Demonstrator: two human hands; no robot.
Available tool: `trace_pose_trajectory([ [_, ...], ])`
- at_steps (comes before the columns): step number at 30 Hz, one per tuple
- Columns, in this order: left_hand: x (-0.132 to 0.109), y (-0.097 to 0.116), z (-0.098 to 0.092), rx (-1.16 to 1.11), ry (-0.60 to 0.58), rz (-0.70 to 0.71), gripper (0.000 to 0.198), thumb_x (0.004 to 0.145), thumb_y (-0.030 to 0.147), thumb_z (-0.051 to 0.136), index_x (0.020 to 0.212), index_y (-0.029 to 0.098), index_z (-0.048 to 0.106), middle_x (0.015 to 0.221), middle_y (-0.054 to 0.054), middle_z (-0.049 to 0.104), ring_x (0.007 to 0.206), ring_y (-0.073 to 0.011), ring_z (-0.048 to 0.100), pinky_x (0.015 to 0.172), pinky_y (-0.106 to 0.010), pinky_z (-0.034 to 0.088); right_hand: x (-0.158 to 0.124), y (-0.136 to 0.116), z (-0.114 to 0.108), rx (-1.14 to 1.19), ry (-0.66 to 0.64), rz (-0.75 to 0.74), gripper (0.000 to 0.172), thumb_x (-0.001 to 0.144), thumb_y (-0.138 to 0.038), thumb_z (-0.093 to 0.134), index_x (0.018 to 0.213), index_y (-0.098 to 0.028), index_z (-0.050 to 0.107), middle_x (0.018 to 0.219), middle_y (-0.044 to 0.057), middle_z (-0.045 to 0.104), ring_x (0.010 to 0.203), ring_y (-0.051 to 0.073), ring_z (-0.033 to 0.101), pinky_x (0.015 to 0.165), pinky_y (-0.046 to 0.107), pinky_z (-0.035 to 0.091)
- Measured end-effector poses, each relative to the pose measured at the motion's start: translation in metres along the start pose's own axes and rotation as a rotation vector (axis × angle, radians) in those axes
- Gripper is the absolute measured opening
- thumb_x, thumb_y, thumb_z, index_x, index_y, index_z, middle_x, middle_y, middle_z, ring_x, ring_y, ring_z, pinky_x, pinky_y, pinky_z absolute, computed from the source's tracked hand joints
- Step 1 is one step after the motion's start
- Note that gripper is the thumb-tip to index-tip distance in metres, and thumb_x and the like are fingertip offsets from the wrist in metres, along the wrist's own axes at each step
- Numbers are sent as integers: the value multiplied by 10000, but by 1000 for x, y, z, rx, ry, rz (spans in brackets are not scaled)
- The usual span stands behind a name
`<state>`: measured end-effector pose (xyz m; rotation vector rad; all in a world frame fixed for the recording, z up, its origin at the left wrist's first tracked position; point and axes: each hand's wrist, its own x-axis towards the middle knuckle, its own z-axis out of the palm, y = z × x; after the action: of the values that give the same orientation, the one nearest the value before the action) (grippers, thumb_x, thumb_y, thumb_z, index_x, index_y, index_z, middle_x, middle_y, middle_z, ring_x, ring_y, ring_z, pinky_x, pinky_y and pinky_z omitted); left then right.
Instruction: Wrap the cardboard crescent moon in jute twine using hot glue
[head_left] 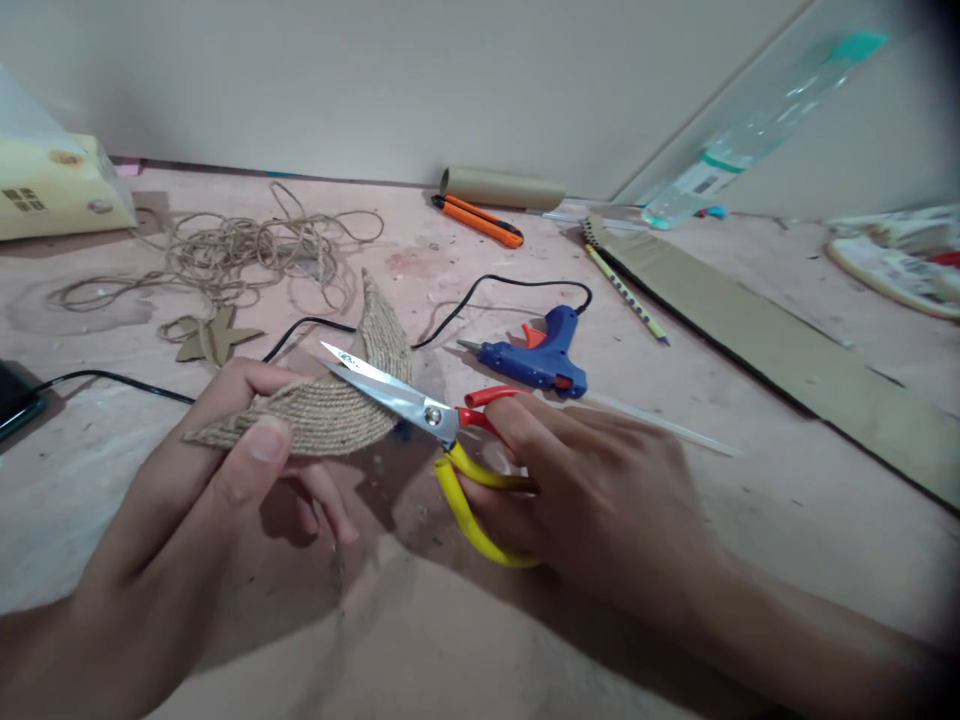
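A crescent covered in rows of brown twine [326,415] is pinched near its left tip by my left hand [232,480], thumb on top. My right hand [600,480] grips scissors [405,398] with red and yellow handles, its fingers wrapped around them. The scissor blades are nearly together, pointing left, and lie over the inner curve of the crescent. Behind the scissors rests a blue glue gun [536,355] with a red trigger, its nozzle toward the left.
Loose twine [247,250] and a cardboard star [217,338] lie at the left. At the back are an orange cutter [480,222], a cardboard tube [502,188] and a bottle [750,140]. A pencil [626,295] lies beside a cardboard strip [765,340]. Black cords cross the table.
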<state>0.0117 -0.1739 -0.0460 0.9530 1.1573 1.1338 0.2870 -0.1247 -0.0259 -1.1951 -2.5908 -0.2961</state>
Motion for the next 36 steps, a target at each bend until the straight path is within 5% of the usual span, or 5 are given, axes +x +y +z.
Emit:
trace_pose_trajectory([
  [4, 8, 8, 10, -40, 59, -62, 441, 1031, 648, 778, 1296, 319, 651, 781, -25, 850, 659, -269, 820, 600, -298, 672, 2, 8, -1, -20, 68, 6, 268, 1132, -351, 508, 1073, -175, 702, 688, 11, 706, 560, 196, 641, 549, 308, 384],
  [12, 16, 9, 7, -136, 79, -118, 559, 951, 575, 893, 1422, 295, 782, 855, -76, 898, 740, -257, 863, 694, -276, 713, 11, 16, -5, 25, 65, 53, 263, 1036, -460, 578, 1057, -202, 625, 841, 61, 728, 638, 224, 634, 601, 320, 420],
  [21, 25, 12, 3, -1, -41, -21, 348, 776, 361, 1016, 1042, 309, 797, 964, -34, 910, 807, -309, 906, 680, -277, 700, 15, 18, 5, 78, 42, -76, 252, 1040, -423, 582, 1039, -179, 640, 954, 106, 732, 809, 268, 691, 677, 348, 499],
  [31, 26, 12, 3, -132, 23, -77, 496, 749, 305, 1055, 1210, 326, 873, 1043, -49, 925, 902, -295, 913, 658, -203, 677, 12, 24, 3, 256, 68, 17, 143, 1022, -318, 631, 1091, -194, 646, 934, 60, 736, 763, 222, 684, 659, 314, 497],
  [36, 27, 7, 0, -206, -217, -110, 330, 855, 306, 1014, 1129, 317, 830, 1116, 1, 901, 1035, -266, 891, 888, -291, 714, 13, 24, 3, 554, 80, 57, 77, 998, -209, 689, 994, -228, 614, 850, -18, 681, 676, 135, 622, 624, 234, 496],
])
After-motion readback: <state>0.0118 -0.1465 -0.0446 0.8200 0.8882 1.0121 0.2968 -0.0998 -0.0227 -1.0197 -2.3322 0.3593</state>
